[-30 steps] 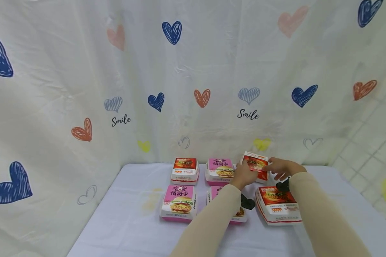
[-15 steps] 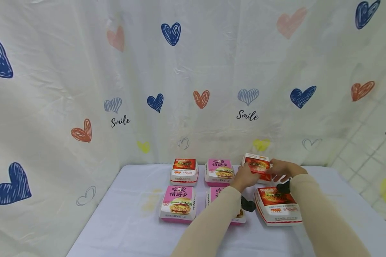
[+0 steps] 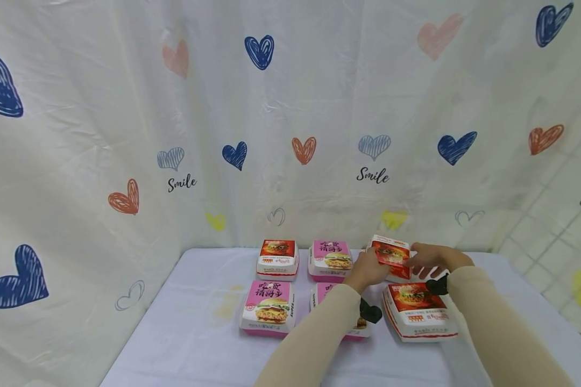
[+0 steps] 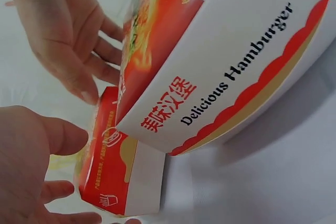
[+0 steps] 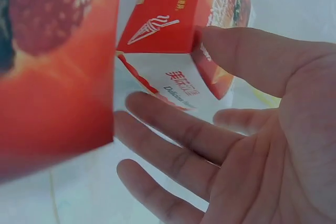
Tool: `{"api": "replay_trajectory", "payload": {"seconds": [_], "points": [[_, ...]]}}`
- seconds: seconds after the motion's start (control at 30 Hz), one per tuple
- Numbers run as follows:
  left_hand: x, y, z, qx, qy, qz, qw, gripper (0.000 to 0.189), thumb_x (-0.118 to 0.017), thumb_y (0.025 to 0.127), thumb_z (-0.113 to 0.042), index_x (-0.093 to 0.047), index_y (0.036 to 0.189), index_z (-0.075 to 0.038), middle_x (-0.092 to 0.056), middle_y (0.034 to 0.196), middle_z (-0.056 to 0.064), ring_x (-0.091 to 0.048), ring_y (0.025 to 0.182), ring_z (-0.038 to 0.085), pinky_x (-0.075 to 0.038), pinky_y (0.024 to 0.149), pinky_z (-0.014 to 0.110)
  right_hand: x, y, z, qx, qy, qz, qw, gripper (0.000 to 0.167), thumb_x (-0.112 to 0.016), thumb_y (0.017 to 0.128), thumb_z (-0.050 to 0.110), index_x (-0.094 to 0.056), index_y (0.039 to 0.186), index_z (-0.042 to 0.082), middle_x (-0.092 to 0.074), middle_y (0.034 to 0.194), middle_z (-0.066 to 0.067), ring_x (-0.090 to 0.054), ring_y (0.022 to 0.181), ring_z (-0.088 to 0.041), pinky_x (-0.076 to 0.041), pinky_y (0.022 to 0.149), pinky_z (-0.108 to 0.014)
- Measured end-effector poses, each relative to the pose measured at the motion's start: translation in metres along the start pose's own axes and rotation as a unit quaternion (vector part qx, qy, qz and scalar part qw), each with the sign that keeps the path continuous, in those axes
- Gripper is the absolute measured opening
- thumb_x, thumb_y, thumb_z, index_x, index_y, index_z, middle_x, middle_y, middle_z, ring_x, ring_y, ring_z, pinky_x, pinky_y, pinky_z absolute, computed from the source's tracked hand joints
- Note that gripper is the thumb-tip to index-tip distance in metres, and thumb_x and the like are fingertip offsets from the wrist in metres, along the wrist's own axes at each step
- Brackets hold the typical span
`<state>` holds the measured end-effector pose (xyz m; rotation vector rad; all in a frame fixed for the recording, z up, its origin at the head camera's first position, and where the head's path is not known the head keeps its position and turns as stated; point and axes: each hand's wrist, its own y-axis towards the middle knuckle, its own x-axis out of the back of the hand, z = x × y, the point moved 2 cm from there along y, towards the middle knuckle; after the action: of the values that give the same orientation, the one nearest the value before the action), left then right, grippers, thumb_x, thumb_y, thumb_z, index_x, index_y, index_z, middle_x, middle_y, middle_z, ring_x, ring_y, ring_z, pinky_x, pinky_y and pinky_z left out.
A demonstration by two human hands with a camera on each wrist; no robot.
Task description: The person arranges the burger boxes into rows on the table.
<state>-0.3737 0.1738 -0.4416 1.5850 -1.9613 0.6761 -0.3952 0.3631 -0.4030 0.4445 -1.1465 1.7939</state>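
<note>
A red-and-white hamburger box (image 3: 392, 255) is at the back right of the table, between my two hands. My left hand (image 3: 372, 267) is at its left side; in the left wrist view its thumb and fingers (image 4: 58, 190) are spread beside the red top (image 4: 105, 156). On the other side is my right hand (image 3: 433, 258). Its fingers (image 5: 184, 137) stretch out loosely beside the box's white side, and the thumb reaches its red top edge. A larger-looking hamburger box (image 3: 418, 314) with a red lid sits nearer me, under my right wrist.
To the left stand a red-topped box (image 3: 277, 260) and a pink-topped box (image 3: 330, 258) in the back row. In front are two more pink-topped boxes, one (image 3: 269, 309) in full view, the other (image 3: 321, 293) partly behind my left sleeve. A heart-printed curtain (image 3: 290, 107) hangs behind.
The back-right box has come down and slightly to the right, and sits less raised than before. My right hand has shifted right, its fingers loosening from the box. The other boxes stay put.
</note>
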Motion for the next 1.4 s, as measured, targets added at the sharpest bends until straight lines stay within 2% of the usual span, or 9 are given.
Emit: {"api": "replay_trajectory", "payload": {"seconds": [0.13, 0.27, 0.4, 0.6, 0.77, 0.9, 1.13, 1.4], "points": [[0.001, -0.004, -0.001, 0.007, 0.034, -0.016, 0.9993, 0.062, -0.073, 0.090, -0.037, -0.051, 0.145, -0.019, -0.054, 0.139, 0.007, -0.058, 0.121, 0.023, -0.051, 0.103, 0.045, 0.004, 0.005, -0.002, 0.003, -0.005, -0.017, 0.9998, 0.086, -0.057, 0.102, 0.032, -0.006, 0.152, -0.016, -0.040, 0.145, -0.043, -0.056, 0.124, -0.053, -0.049, 0.100, -0.059], [-0.001, -0.004, -0.005, -0.003, 0.081, -0.038, 0.9960, 0.060, -0.073, 0.090, -0.039, -0.052, 0.142, -0.018, -0.051, 0.135, 0.006, -0.055, 0.117, 0.022, -0.053, 0.097, 0.043, 0.008, 0.014, -0.003, 0.029, 0.000, -0.034, 0.9990, 0.082, -0.056, 0.102, 0.028, -0.008, 0.154, -0.012, -0.016, 0.154, -0.047, -0.040, 0.134, -0.063, -0.046, 0.102, -0.065], [-0.003, -0.004, -0.008, -0.011, 0.097, -0.044, 0.9943, 0.058, -0.071, 0.090, -0.039, -0.053, 0.142, -0.020, -0.049, 0.136, 0.005, -0.054, 0.113, 0.022, -0.054, 0.089, 0.043, 0.007, 0.023, -0.006, 0.058, -0.013, -0.043, 0.9973, 0.079, -0.057, 0.102, 0.026, -0.011, 0.155, -0.010, -0.008, 0.155, -0.046, -0.028, 0.138, -0.066, -0.044, 0.101, -0.070], [-0.006, -0.006, -0.014, -0.008, 0.081, -0.037, 0.9960, 0.057, -0.071, 0.090, -0.038, -0.054, 0.142, -0.019, -0.045, 0.139, 0.004, -0.057, 0.110, 0.021, -0.055, 0.090, 0.038, 0.006, 0.021, -0.010, 0.060, -0.016, -0.047, 0.9969, 0.075, -0.058, 0.102, 0.025, -0.017, 0.154, -0.009, -0.011, 0.155, -0.046, -0.028, 0.138, -0.066, -0.045, 0.100, -0.070], [-0.007, -0.005, -0.013, -0.001, 0.065, -0.039, 0.9971, 0.056, -0.074, 0.088, -0.038, -0.056, 0.137, -0.015, -0.046, 0.136, 0.004, -0.059, 0.106, 0.020, -0.056, 0.092, 0.036, 0.006, 0.018, -0.010, 0.053, -0.013, -0.049, 0.9973, 0.073, -0.061, 0.100, 0.027, -0.023, 0.150, -0.010, -0.017, 0.151, -0.046, -0.039, 0.132, -0.065, -0.045, 0.099, -0.070], [-0.008, -0.001, -0.009, -0.004, 0.064, -0.044, 0.9970, 0.059, -0.074, 0.087, -0.038, -0.055, 0.137, -0.013, -0.047, 0.133, 0.005, -0.060, 0.103, 0.020, -0.055, 0.089, 0.034, 0.005, 0.018, -0.012, 0.053, -0.019, -0.044, 0.9974, 0.073, -0.062, 0.100, 0.029, -0.024, 0.148, -0.011, -0.024, 0.146, -0.045, -0.046, 0.126, -0.065, -0.046, 0.098, -0.069], [-0.006, 0.004, -0.006, -0.011, 0.073, -0.041, 0.9964, 0.065, -0.077, 0.086, -0.039, -0.054, 0.141, -0.014, -0.046, 0.137, 0.006, -0.065, 0.092, 0.022, -0.056, 0.082, 0.033, 0.004, 0.017, -0.019, 0.062, -0.022, -0.024, 0.9976, 0.066, -0.060, 0.102, 0.029, -0.031, 0.146, -0.010, -0.036, 0.146, -0.043, -0.051, 0.122, -0.064, -0.048, 0.096, -0.069], [-0.005, 0.008, -0.004, 0.012, 0.082, -0.023, 0.9963, 0.068, -0.080, 0.085, -0.035, -0.051, 0.145, -0.022, -0.044, 0.141, 0.007, -0.065, 0.098, 0.026, -0.056, 0.086, 0.037, 0.001, 0.017, -0.018, 0.072, -0.032, -0.023, 0.9967, 0.059, -0.059, 0.103, 0.028, -0.038, 0.142, -0.010, -0.047, 0.140, -0.040, -0.059, 0.116, -0.055, -0.052, 0.092, -0.063]]}}
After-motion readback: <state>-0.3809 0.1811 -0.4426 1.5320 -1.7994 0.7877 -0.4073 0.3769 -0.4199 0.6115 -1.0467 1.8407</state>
